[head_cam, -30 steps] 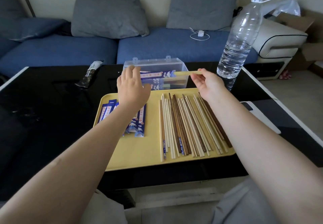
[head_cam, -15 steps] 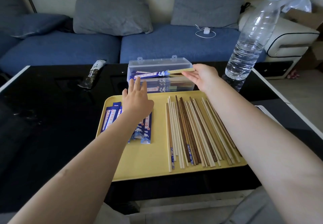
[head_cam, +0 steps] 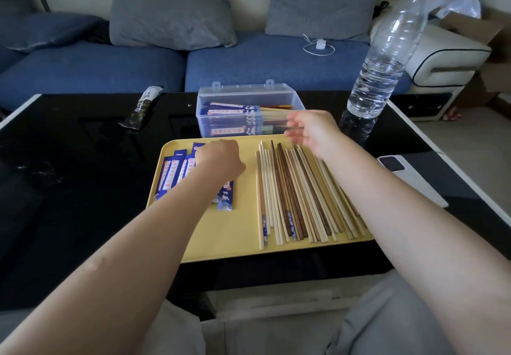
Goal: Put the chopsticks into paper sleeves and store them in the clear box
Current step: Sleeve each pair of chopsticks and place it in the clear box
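Note:
A yellow tray lies on the black table. Blue paper sleeves lie on its left side, and a row of loose light and dark chopsticks lies on its right. My left hand is down on the sleeves, fingers curled over one of them. Behind the tray stands the clear box, lid off, with several sleeved chopsticks lying inside. My right hand hovers by the box's front right corner, fingers spread and blurred, holding nothing.
A tall water bottle stands right of the box. A white phone lies by the tray's right edge. A dark packet lies at the back left of the table. A blue sofa is behind.
My right hand has let go of the sleeved chopsticks into the box and drawn back towards me. My left hand has dropped onto the sleeves and curled its fingers.

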Tool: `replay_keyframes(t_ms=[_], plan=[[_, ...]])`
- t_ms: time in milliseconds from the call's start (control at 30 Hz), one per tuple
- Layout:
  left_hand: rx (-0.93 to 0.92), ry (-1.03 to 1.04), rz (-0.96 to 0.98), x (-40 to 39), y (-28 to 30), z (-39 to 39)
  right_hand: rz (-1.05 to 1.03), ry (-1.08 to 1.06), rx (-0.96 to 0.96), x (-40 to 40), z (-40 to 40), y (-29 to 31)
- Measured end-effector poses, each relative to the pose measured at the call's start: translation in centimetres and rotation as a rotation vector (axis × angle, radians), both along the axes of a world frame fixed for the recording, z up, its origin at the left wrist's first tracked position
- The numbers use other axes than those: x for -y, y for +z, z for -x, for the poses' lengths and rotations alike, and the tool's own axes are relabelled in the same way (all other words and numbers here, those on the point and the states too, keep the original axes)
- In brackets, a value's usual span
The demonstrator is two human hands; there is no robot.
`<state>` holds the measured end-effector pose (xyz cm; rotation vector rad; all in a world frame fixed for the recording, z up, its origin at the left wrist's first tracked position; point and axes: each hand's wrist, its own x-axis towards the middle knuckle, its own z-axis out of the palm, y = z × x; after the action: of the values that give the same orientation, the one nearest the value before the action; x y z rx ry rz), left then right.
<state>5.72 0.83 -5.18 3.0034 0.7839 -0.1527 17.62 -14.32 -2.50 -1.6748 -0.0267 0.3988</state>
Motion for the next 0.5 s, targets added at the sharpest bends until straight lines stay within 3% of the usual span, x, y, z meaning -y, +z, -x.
replay_keyframes(t_ms=[100,500], plan=[[-0.124,-0.033,-0.076,0.8,-0.3,0.6,0.141,0.114,-0.021,0.1,1.9,-1.2],[-0.124,-0.065,-0.077,1.5,-1.5,0.7,0.305,0.355,0.056,-0.1,4.7,-3.1]])
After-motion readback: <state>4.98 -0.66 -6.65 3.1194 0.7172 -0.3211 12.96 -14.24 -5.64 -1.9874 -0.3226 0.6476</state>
